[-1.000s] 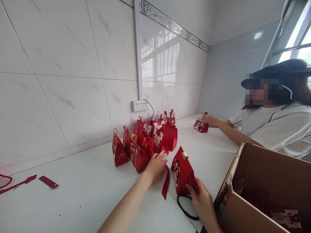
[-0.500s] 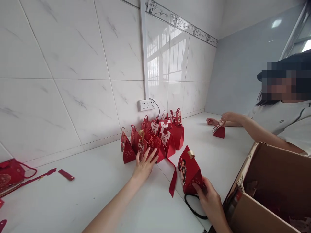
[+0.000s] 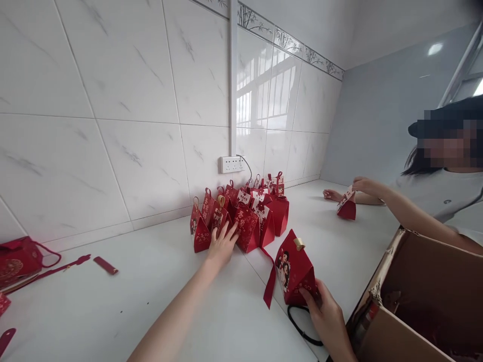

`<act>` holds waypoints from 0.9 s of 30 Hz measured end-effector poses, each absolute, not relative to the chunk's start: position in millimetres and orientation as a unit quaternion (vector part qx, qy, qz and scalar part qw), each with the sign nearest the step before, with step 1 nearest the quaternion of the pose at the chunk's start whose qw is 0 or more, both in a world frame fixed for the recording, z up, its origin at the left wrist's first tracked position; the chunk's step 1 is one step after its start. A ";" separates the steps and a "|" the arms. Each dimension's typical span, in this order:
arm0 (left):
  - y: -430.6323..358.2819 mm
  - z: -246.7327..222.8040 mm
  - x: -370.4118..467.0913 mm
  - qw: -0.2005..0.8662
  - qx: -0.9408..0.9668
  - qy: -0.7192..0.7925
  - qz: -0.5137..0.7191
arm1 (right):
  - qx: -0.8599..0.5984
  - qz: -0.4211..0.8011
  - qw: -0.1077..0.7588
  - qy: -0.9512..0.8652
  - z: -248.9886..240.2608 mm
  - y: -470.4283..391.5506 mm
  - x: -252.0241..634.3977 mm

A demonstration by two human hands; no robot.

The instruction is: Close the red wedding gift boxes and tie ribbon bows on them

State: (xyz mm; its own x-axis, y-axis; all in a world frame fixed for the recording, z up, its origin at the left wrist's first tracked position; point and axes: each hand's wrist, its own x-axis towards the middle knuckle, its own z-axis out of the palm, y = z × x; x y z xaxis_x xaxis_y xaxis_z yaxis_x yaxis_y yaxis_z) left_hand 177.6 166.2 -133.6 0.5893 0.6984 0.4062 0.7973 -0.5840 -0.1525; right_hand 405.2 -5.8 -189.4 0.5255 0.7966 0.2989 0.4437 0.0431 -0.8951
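Note:
My left hand (image 3: 222,244) reaches forward with its fingers spread against the front of a small red gift box (image 3: 219,216) with a gold loop. That box stands in a cluster of upright red gift boxes, between one with gold lettering (image 3: 200,235) and a wider one (image 3: 247,231). My right hand (image 3: 325,309) is closed on the lower right side of another red gift box (image 3: 296,266), printed with a cartoon couple and topped by a gold loop. A red ribbon (image 3: 269,286) lies between this box and the cluster.
An open cardboard box (image 3: 411,332) stands at the right. A black cord loop (image 3: 302,329) lies beside my right hand. Across the table, a co-worker's hands (image 3: 364,186) touch a red gift box (image 3: 347,207). Far left are a red bag (image 3: 20,261) and a red strip (image 3: 105,265).
The view has shifted slightly. My left hand and the gold-looped box have moved a little left, exposing more of the wider box. My right hand keeps its hold.

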 end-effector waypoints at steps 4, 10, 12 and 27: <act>139.6 -138.9 166.4 0.137 -0.885 -0.404 -0.186 | -0.656 0.163 0.556 -0.484 -182.0 -6.5 404.1; 99.5 -149.7 95.6 0.113 -0.866 -0.432 -0.227 | -0.625 0.189 0.512 -0.558 -155.5 33.2 381.8; 88.3 -150.9 65.4 0.118 -0.846 -0.465 -0.231 | -0.624 0.193 0.503 -0.566 -153.2 53.5 374.9; 10.5 -86.4 -134.2 0.252 -0.446 -0.748 -0.422 | -0.713 0.192 0.402 -0.542 -182.3 97.4 403.3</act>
